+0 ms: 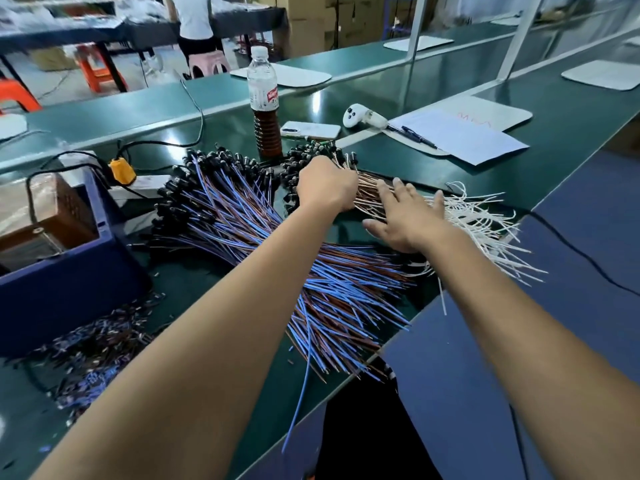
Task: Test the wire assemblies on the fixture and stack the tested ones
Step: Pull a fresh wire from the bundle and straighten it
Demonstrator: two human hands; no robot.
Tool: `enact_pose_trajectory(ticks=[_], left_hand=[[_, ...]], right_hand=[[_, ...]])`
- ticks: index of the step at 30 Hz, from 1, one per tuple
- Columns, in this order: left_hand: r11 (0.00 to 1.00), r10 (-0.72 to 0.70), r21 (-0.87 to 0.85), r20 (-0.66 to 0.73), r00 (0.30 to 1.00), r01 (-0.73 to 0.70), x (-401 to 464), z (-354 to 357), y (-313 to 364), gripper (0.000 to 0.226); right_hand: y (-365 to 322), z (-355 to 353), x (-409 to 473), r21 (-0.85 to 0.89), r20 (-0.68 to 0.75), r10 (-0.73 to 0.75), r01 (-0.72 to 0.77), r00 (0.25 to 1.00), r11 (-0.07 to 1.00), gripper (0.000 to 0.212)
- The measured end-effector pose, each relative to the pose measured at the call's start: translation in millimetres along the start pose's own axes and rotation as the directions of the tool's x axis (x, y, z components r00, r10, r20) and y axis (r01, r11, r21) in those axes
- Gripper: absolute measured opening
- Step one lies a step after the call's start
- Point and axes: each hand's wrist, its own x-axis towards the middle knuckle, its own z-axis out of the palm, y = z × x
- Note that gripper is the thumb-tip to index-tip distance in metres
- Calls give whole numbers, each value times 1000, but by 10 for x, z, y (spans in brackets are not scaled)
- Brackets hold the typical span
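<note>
Two of your hands reach over the green bench (pixel 571 126). Your left hand (pixel 325 183) curls its fingers into the brown-and-white wire pile (pixel 374 192). Your right hand (pixel 407 218) lies flat, fingers spread, on the same pile, beside the blue-and-brown wire pile (pixel 242 220).

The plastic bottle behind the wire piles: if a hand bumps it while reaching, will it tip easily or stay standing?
The bottle is tall and narrow, so a knock near its cap would probably tip it. Its dark liquid fills only the lower part, which likely keeps the weight low and steadies it somewhat. If it falls, its round body would likely roll on the smooth green bench.
</note>
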Motion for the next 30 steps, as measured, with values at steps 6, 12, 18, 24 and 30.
enact_pose_trajectory(ticks=[6,12,18,24,30], left_hand=[[969,62,-245,121,991,-30,-529,-696,-166,18],[994,27,-108,162,986,-9,-1081,-1614,-671,28],[996,-83,54,123,989,77,-1598,-2444,-1276,31],[825,-339,476,-16,941,305,-1989,-3365,-1843,33],[693,-235,577,-386,892,432,-2120,-4135,-2097,20]], right_hand=[[-406,-368,-295,3,-94,-52,53,994,999,75],[-1044,-590,-619,59,-307,-31,52,951,997,50],[-2144,-494,-1220,289,-427,-353,496,832,819,19],[-3276,108,-1887,257,9,-773,745,635,615,19],[-4116,462,-2238,391,-24,-847,785,531,481,16]])
